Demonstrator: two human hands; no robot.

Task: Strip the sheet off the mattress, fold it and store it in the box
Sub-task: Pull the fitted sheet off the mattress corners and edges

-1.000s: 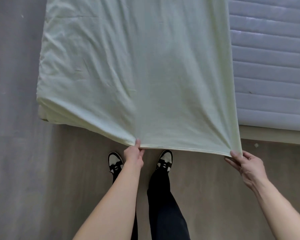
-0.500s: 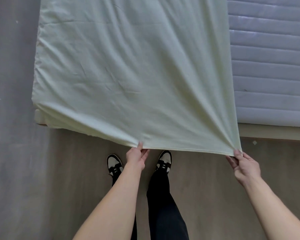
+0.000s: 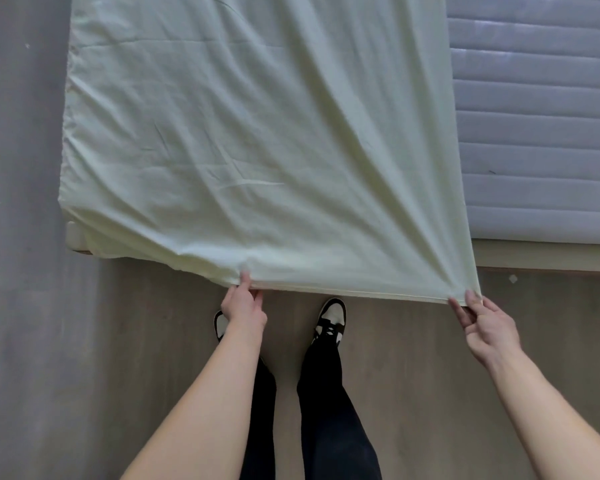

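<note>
Pale green sheet [image 3: 257,140] lies spread over the left part of the quilted grey mattress [image 3: 537,133], its near hem pulled out over the wooden floor [image 3: 413,358]. Your left hand [image 3: 242,306] pinches that hem between thumb and curled fingers. Your right hand [image 3: 489,327] pinches the sheet's right corner with thumb and fingertips, the other fingers loosely bent.

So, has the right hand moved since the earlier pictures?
No, not noticeably. The right hand still pinches the sheet at its corner, just on the near side of the bed frame, as before.
</note>
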